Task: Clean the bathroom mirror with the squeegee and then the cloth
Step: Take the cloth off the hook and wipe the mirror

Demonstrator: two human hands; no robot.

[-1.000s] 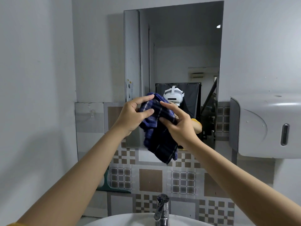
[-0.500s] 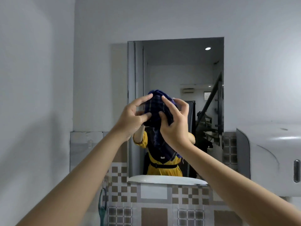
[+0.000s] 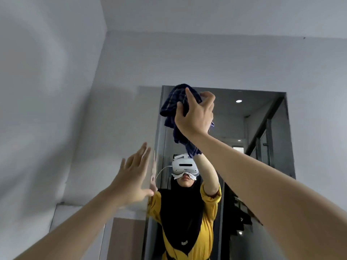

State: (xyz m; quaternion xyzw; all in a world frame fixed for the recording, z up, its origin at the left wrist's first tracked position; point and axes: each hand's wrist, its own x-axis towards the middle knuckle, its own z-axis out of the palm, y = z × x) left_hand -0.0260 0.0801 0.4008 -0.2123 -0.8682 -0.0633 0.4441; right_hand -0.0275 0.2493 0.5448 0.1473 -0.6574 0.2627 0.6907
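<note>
Head view: the right hand (image 3: 195,114) bunches the dark plaid cloth (image 3: 175,107) in curled fingers against the bathroom mirror (image 3: 262,117), at the glass's top-left corner, about 12 o'clock from the person. The cloth's loose length hangs toward 6 o'clock. The left hand (image 3: 133,180) is spread flat and empty at 8 o'clock from the cloth, beside the mirror's left edge. The right hand is clearly nearer; a wipe would likely run toward 3 or 6 o'clock.
</note>
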